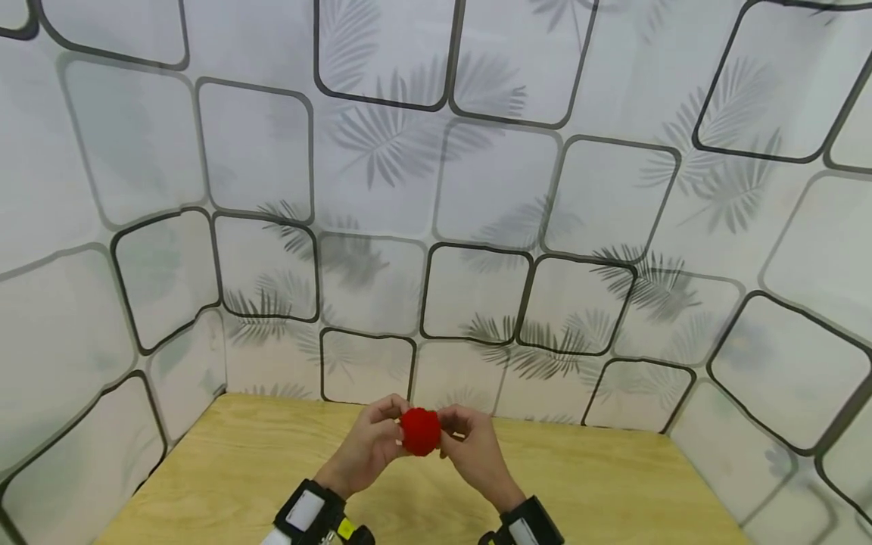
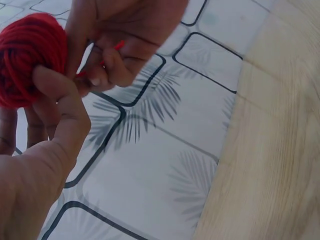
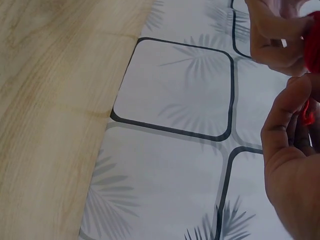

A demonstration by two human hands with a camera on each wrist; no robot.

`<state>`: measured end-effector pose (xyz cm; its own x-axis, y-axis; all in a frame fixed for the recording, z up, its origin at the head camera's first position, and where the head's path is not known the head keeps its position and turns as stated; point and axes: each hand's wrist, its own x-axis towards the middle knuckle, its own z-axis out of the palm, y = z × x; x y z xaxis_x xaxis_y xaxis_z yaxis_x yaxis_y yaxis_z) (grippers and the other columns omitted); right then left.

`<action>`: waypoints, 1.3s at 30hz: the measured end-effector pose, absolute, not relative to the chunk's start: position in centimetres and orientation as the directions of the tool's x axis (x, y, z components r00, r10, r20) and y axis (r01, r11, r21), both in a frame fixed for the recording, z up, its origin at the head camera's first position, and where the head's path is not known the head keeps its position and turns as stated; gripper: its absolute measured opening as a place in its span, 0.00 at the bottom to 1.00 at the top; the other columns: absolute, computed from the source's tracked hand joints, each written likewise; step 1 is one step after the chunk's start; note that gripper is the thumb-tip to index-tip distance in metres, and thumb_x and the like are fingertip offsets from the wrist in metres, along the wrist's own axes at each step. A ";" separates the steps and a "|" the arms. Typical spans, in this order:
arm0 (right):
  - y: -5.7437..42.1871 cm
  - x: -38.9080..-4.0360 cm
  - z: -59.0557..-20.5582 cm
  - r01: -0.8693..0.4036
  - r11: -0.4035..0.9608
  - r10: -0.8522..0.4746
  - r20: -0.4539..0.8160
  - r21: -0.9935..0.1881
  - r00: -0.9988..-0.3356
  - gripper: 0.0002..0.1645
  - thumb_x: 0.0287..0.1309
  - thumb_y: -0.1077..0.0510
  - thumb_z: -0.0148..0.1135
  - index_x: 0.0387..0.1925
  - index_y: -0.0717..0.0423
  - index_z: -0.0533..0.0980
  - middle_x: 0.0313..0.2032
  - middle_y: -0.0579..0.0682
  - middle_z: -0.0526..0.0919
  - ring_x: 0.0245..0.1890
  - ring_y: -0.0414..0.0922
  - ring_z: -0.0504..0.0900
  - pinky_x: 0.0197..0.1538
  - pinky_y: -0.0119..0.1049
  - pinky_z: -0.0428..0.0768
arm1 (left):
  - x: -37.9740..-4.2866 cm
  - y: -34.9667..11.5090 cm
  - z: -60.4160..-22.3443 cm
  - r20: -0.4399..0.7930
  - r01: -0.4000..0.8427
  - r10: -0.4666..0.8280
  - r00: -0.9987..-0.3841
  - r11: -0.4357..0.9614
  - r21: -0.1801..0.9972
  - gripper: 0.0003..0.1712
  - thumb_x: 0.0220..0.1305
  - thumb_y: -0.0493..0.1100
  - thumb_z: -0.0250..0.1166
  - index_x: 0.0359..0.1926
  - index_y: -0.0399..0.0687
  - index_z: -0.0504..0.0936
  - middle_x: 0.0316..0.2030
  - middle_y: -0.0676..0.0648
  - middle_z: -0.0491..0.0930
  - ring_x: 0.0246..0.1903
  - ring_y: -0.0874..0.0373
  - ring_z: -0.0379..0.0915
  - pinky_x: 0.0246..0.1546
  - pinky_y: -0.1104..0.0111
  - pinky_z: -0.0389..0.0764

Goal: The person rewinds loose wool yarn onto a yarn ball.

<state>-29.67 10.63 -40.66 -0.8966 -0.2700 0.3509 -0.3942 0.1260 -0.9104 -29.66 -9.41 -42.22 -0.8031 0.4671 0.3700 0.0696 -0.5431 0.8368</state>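
Observation:
A round ball of red yarn point(image 1: 420, 431) is held up above the table in the head view. My left hand point(image 1: 369, 445) grips it from the left, with the thumb pressed on its wound strands in the left wrist view, where the yarn ball point(image 2: 31, 55) fills the upper left corner. On the other side, my right hand point(image 1: 474, 448) pinches a loose strand of the red yarn point(image 2: 119, 46), and its fingers are close against the ball. At the right edge of the right wrist view, a bit of the strand point(image 3: 307, 114) shows between the right hand's curled fingers.
Below the hands lies a light wooden table point(image 1: 272, 435). White panels point(image 1: 490, 288) patterned with dark rounded squares and grey leaves stand behind it and along both sides. Each wrist carries a black strap, the left strap point(image 1: 309, 509) and the right strap point(image 1: 531, 522).

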 end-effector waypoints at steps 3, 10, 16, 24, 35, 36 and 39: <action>10.5 -29.3 -41.0 -0.379 0.103 -0.275 0.340 -0.920 -0.899 0.08 0.62 0.69 0.66 0.42 0.69 0.81 0.34 0.56 0.84 0.29 0.40 0.80 0.30 0.31 0.82 | -29.7 -9.2 -42.2 0.350 0.066 0.420 -0.837 -0.559 0.827 0.15 0.64 0.29 0.47 0.42 0.50 0.75 0.47 0.49 0.82 0.51 0.53 0.79 0.53 0.55 0.81; 10.1 -28.9 -41.3 -0.321 0.066 -0.251 0.296 -0.945 -0.922 0.10 0.61 0.70 0.66 0.43 0.72 0.80 0.35 0.57 0.85 0.29 0.40 0.82 0.32 0.31 0.83 | -29.6 -8.8 -42.0 0.318 0.089 0.295 -0.901 -0.591 0.802 0.11 0.67 0.31 0.50 0.40 0.49 0.75 0.47 0.48 0.82 0.53 0.53 0.78 0.54 0.54 0.80; 10.0 -28.9 -41.5 -0.253 -0.050 -0.234 0.258 -0.966 -0.937 0.12 0.62 0.71 0.65 0.45 0.76 0.78 0.36 0.61 0.86 0.30 0.42 0.85 0.37 0.33 0.85 | -29.3 -8.0 -42.1 0.363 0.237 0.131 -0.923 -0.550 0.801 0.10 0.64 0.27 0.56 0.39 0.45 0.74 0.46 0.46 0.79 0.49 0.52 0.79 0.49 0.58 0.84; 10.5 -29.1 -42.0 -0.169 -0.157 -0.288 0.208 -0.973 -0.935 0.18 0.64 0.69 0.64 0.52 0.77 0.77 0.43 0.59 0.87 0.37 0.44 0.87 0.45 0.37 0.85 | -29.4 -6.9 -42.4 0.625 0.617 -0.040 -0.779 -0.224 0.754 0.16 0.53 0.20 0.65 0.42 0.25 0.72 0.41 0.37 0.76 0.43 0.56 0.76 0.40 0.67 0.85; 11.3 -29.1 -42.3 -0.042 -0.233 -0.390 0.133 -0.972 -0.911 0.29 0.68 0.67 0.60 0.66 0.75 0.66 0.55 0.61 0.82 0.50 0.46 0.85 0.56 0.40 0.81 | -29.8 -6.8 -43.6 0.829 0.827 0.053 -0.556 0.137 0.546 0.23 0.45 0.20 0.67 0.39 0.44 0.75 0.42 0.47 0.75 0.44 0.55 0.76 0.36 0.64 0.86; 11.3 -29.1 -42.3 -0.030 -0.237 -0.404 0.127 -0.971 -0.906 0.31 0.69 0.67 0.60 0.68 0.75 0.64 0.57 0.62 0.81 0.52 0.47 0.84 0.57 0.40 0.81 | -29.9 -6.9 -43.7 0.841 0.837 0.080 -0.535 0.182 0.515 0.23 0.45 0.21 0.68 0.39 0.45 0.74 0.42 0.48 0.74 0.44 0.55 0.76 0.36 0.65 0.86; 11.6 -29.2 -42.4 0.006 -0.235 -0.437 0.100 -0.972 -0.894 0.36 0.68 0.66 0.61 0.72 0.73 0.59 0.63 0.64 0.76 0.57 0.49 0.81 0.60 0.42 0.79 | -30.0 -7.2 -44.2 0.858 0.855 0.183 -0.481 0.316 0.412 0.23 0.44 0.25 0.71 0.38 0.48 0.74 0.44 0.50 0.73 0.44 0.57 0.74 0.39 0.67 0.84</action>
